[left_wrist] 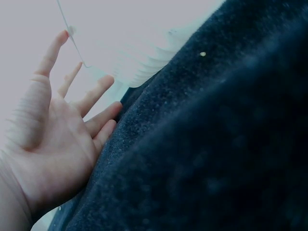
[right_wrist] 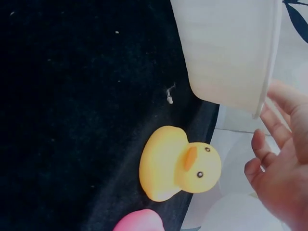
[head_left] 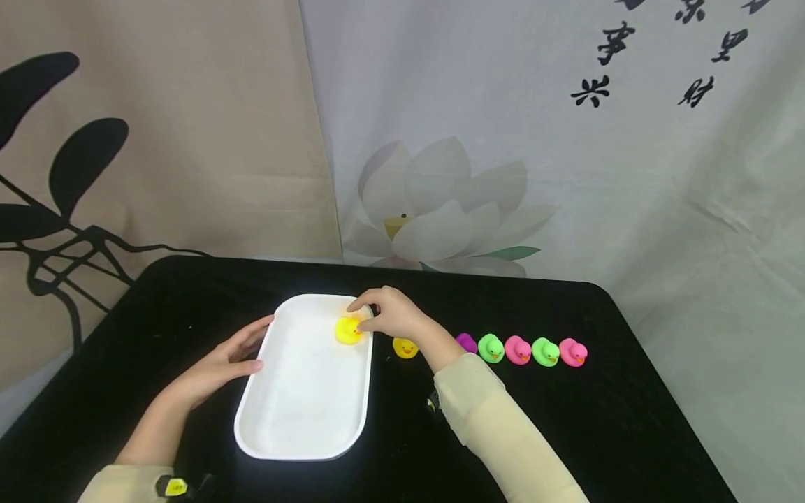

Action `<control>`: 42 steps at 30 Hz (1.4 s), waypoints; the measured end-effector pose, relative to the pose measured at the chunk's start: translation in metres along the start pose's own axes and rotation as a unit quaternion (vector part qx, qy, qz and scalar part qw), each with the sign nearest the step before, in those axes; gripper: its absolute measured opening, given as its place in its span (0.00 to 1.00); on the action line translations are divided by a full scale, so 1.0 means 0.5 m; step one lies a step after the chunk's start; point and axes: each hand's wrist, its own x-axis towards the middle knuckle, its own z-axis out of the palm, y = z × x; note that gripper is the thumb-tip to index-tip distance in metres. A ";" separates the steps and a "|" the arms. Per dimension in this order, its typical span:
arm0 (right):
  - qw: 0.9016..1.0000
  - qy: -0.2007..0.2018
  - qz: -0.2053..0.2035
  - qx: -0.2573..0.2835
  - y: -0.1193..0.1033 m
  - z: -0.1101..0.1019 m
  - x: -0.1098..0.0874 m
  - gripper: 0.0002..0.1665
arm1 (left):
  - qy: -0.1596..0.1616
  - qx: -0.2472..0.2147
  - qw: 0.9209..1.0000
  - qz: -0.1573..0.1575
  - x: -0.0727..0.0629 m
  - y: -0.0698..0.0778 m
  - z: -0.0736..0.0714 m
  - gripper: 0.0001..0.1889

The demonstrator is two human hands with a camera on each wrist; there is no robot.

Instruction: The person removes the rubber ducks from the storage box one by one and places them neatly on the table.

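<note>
A white tray (head_left: 302,391) lies on the black cloth, with a yellow rubber duck (head_left: 347,331) inside its far right corner. My right hand (head_left: 397,312) reaches over the right rim. Its thumb touches the duck's right side, while the index fingertip stands just beyond the duck, apart from it. In the right wrist view the tray wall hides those fingertips and that duck. At the tray's left side, my left hand (head_left: 216,365) has its fingers spread and nearly straight, with thumb and fingertips at the rim. The left wrist view shows the open palm (left_wrist: 57,149).
Right of the tray, a row of rubber ducks stands on the cloth: a yellow duck (head_left: 405,348), a purple duck (head_left: 466,342), then green and pink ones (head_left: 518,350). My right forearm covers part of the row. A printed curtain (head_left: 440,209) hangs behind the table.
</note>
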 end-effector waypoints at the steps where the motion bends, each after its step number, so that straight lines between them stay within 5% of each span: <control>1: 1.000 0.001 0.002 -0.008 -0.003 0.001 0.001 0.19 | 0.000 0.000 1.000 0.000 0.000 0.000 0.000 0.38; 18: 0.993 -0.004 0.037 -0.112 -0.029 0.024 0.010 0.18 | -0.003 0.000 1.000 0.004 0.004 -0.002 -0.002 0.38; 42: 0.988 -0.009 0.054 -0.145 -0.039 0.038 0.023 0.18 | -0.005 -0.006 1.000 0.004 0.003 -0.001 0.000 0.39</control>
